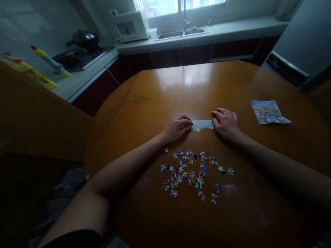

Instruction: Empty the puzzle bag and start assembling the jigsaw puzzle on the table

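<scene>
A joined strip of jigsaw puzzle (202, 124) lies flat on the wooden table, with a straight far edge and a ragged near edge. At its left end, my left hand (178, 128) is closed, the curled fingertips holding the strip's edge. My right hand (226, 124) grips the opposite end with the thumb side against it, its other fingers bent on the tabletop. Nearer to me, between my forearms, many loose jigsaw pieces (191, 175) are scattered, some overlapping. Parts of the strip's ends are hidden by my fingers.
A creased picture sheet (269, 112) lies on the table (160, 89) to the right. Behind are a counter with a sink (181, 34), a white microwave (129, 27), and a stove with a dark wok (85, 39). Bottles (50, 61) stand at the left.
</scene>
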A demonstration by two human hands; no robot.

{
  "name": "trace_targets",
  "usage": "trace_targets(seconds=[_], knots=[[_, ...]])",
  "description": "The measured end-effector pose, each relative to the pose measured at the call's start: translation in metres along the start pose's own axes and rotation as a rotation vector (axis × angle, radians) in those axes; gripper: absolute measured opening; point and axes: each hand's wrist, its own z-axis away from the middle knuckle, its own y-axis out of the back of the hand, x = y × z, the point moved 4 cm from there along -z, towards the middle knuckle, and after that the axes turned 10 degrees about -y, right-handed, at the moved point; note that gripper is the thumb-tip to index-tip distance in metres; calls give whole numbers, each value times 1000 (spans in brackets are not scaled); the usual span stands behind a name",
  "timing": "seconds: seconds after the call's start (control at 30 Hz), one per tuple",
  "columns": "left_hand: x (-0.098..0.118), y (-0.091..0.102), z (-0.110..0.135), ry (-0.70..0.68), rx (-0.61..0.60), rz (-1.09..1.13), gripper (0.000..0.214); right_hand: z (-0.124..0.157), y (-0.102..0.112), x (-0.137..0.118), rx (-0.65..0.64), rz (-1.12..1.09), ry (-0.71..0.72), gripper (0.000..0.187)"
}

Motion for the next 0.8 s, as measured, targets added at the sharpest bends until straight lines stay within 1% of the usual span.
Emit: trace_targets(seconds=[0.63,0.8], knots=[[1,1,0,-20,-4,-7,14,0,0,-1,-18,11,-12,41],[1,1,0,-27,-1,-1,13,0,0,-2,-4,8,-14,40]])
